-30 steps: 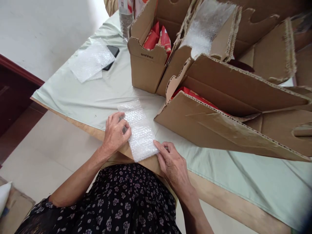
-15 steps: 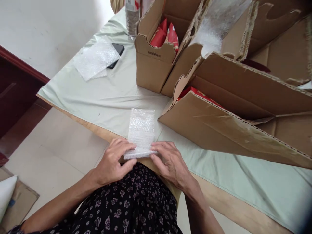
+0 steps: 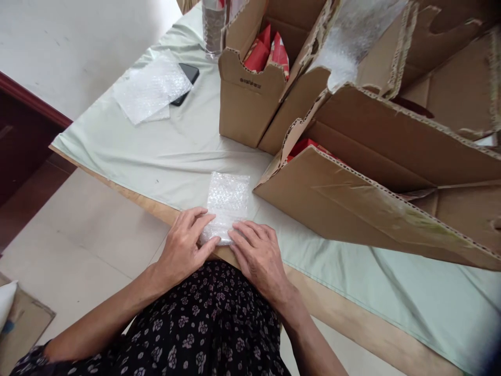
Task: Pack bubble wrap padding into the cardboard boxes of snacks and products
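Note:
A clear bubble wrap sheet point(image 3: 228, 196) lies at the table's near edge, its near end folded over into a flat roll. My left hand point(image 3: 187, 243) grips the left end of that fold, thumb on the near side and fingers on top. At the other end my right hand point(image 3: 258, 250) presses on the fold with its fingers close together. Whether anything is wrapped inside the fold, I cannot make out.
Cardboard boxes point(image 3: 240, 112) stand at the back and right, with red packets point(image 3: 260, 52) and more bubble wrap in them. At back left, loose bubble wrap point(image 3: 143, 89) partly covers a black phone point(image 3: 187, 78). A wrapped cylinder point(image 3: 213, 31) stands behind.
The near end of the bubble wrap has been folded further away from me, so less of the sheet lies flat. My right hand has shifted left over the fold.

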`<state>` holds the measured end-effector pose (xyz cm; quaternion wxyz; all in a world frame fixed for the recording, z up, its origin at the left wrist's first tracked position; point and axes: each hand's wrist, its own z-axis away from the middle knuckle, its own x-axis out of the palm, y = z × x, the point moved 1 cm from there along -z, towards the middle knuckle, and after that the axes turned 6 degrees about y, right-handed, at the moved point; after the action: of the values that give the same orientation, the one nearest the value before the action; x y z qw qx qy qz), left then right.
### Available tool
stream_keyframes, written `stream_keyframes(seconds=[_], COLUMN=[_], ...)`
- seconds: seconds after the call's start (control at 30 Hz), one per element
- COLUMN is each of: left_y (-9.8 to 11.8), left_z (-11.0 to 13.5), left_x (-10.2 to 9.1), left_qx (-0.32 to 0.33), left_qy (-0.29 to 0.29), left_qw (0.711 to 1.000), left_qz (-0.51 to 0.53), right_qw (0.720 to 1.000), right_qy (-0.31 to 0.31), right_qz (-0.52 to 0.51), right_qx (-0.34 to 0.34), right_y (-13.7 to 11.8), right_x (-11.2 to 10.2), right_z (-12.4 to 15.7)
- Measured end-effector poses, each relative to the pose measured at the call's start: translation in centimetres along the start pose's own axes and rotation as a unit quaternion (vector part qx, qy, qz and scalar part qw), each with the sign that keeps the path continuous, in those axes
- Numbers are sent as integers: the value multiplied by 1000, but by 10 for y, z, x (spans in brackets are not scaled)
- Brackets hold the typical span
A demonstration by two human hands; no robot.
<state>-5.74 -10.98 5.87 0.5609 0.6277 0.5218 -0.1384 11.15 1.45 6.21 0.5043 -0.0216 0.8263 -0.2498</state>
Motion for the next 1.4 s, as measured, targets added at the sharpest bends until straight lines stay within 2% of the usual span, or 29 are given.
stream_keyframes(seconds=[0.1, 0.17, 0.23, 0.33, 0.37, 0.5, 0.53, 0.6, 0.67, 0.77, 0.87, 0.93, 1.0, 1.07, 1.17, 1.23, 1.3, 1.4], left_y=[3, 2, -2, -9, -11, -14, -13, -9, -3, 9, 19, 22, 23, 24, 33, 41, 49, 55], left_z=[6, 5, -2, -19, -23, -29, -26, -18, -7, 3, 4, 2, -2, -7, -14, -16, -18, -27], left_x=[-9, -12, -9, 3, 6, 9, 6, -1, -7, -5, 6, 10, 8, 2, -5, -3, 3, 9], left_qx=[49, 44, 17, -6, -6, -30, -50, -120, -213, -320, -343, -337, -329, -293, -164, -73, -10, 66], left_qy=[0, -5, -4, 0, 2, 24, 34, 49, 41, -19, -56, -57, -75, -114, -173, -198, -201, -178], left_qw=[998, 997, 998, 999, 1000, 999, 998, 989, 962, 883, 802, 779, 795, 843, 907, 920, 924, 923], left_qz=[42, 66, 68, 31, 15, -5, 12, 74, 167, 341, 486, 526, 504, 437, 347, 329, 327, 334], right_qw=[996, 991, 991, 991, 991, 998, 998, 997, 988, 960, 923, 916, 924, 927, 921, 924, 936, 962], right_qy=[16, 4, 17, 93, 101, 24, 17, 44, 87, 100, 55, 49, 67, 67, 10, -28, -46, -29], right_qz=[-82, -116, -92, -3, 21, 54, 49, 19, -40, -156, -271, -287, -259, -254, -300, -297, -260, -196], right_qx=[38, 65, 90, 99, 89, 29, 27, 56, 117, 209, 268, 276, 273, 267, 248, 239, 231, 190], right_y=[3, 4, 5, 3, 2, 1, 3, 7, 9, 4, -7, -11, -9, -3, 3, 3, 0, -3], right_x=[1, -1, -3, -6, -5, 5, 9, 13, 14, 10, 6, 1, -8, -20, -43, -57, -70, -95], right_z=[-3, -2, 0, 2, 3, -1, -3, -7, -10, -13, -10, -5, 4, 13, 24, 26, 23, 21])
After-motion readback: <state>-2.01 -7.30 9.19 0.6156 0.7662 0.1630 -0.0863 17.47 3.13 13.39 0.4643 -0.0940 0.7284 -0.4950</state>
